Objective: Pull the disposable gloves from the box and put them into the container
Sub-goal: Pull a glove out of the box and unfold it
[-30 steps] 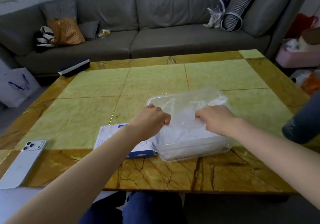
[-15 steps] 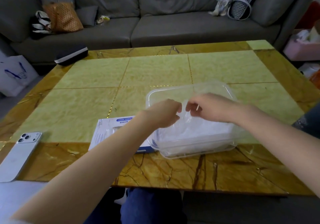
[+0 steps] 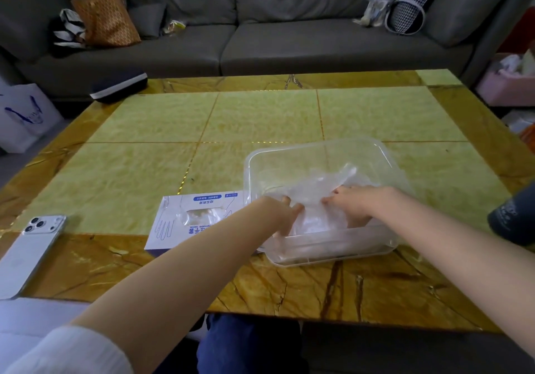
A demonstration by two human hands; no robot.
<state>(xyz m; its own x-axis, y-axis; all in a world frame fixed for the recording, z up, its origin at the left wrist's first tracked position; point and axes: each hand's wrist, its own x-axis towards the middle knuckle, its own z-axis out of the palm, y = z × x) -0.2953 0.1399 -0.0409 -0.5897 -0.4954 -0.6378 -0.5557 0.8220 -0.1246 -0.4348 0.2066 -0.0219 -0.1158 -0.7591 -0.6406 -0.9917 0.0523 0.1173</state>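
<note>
Nearest: blue trousers [image 3: 249, 344] under the desk edge, a white sleeve [image 3: 72, 350] on the left arm and a dark sleeve [image 3: 512, 217] on the right arm.

Both forearms reach over the brown-veined near border of the desk [image 3: 260, 119] into the clear plastic container [image 3: 333, 253], which sits right of centre near the front edge.

Left grip [image 3: 285, 214]: over the container's left wall, fingers angled down onto the gloves [image 3: 315, 188]. Can't tell if it's pinching the film or only touching it.

Right grip [image 3: 359, 204]: released, fingers laid fairly flat on top of the gloves and pointing left, thumb down. It's pressing, not clutching.

The gloves are a crumpled clear heap inside the container, mostly in its near half, with one end sticking up toward the back. More clear film shows in the slot of the glove box [image 3: 173, 229].

That box lies flat, slot up, just left of the container. Its right end is hidden behind the left forearm.

A white phone [image 3: 29, 252] lies face down at the near-left corner, well apart from the box.

A dark case [image 3: 118, 85] with a white edge sits at the far-left corner of the desk.

Beyond the desk:
- a grey sofa [image 3: 289, 41] with an orange bag [image 3: 105, 20] on the left and a checked cushion [image 3: 411, 0] on the right
- a white paper bag [image 3: 23, 116] on the floor at left
- a pink bin [image 3: 503, 87] at right
</note>
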